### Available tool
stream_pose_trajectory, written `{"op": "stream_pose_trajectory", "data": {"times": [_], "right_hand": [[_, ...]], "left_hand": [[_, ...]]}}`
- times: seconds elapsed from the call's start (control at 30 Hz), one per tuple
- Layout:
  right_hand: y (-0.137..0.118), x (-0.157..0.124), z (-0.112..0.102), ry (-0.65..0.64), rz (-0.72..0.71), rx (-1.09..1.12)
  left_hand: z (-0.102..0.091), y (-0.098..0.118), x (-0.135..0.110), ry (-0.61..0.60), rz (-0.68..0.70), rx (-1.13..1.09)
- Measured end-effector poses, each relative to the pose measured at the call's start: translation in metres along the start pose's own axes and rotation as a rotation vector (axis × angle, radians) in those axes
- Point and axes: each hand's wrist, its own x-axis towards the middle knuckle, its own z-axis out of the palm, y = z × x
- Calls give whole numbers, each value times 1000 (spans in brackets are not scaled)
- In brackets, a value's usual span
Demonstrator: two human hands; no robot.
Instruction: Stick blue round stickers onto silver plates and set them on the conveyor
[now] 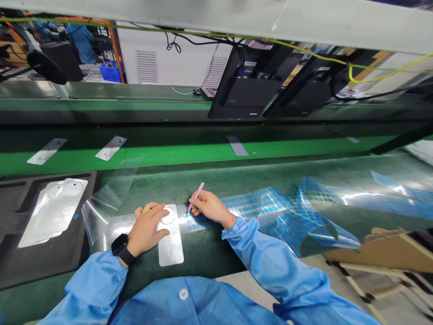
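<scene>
My left hand (149, 228), with a black smartwatch (121, 249) on its wrist, rests on a silver rectangular film strip (171, 248) and holds it flat on the green bench mat. A round white patch (168, 216) on the strip's far end lies partly under my fingers. My right hand (211, 206) grips pink tweezers (195, 197), their tips low near the strip's edge. Under those tips spreads a clear sheet of small blue dots (250, 203). Blue cuffed sleeves cover both forearms.
A black foam tray (20, 216) on the left holds a stack of silver strips (54, 212). Loose clear film (101, 212) lies beside it. Similar strips (111, 148) ride a green conveyor (169, 149) behind the bench. Black monitors and cables hang above; a cardboard piece sits at right.
</scene>
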Motion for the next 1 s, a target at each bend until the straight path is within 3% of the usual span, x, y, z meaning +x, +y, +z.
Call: {"op": "stream_pose_trajectory", "data": {"times": [0.33, 0.63, 1.0], "right_hand": [[-7, -4, -2, -46, 19, 170], [-14, 0, 38, 16, -12, 120], [-14, 5, 42, 16, 3, 78]], "left_hand": [[-2, 11, 1, 7, -14, -28], [0, 11, 0, 16, -12, -1], [2, 10, -1, 22, -1, 16]]}}
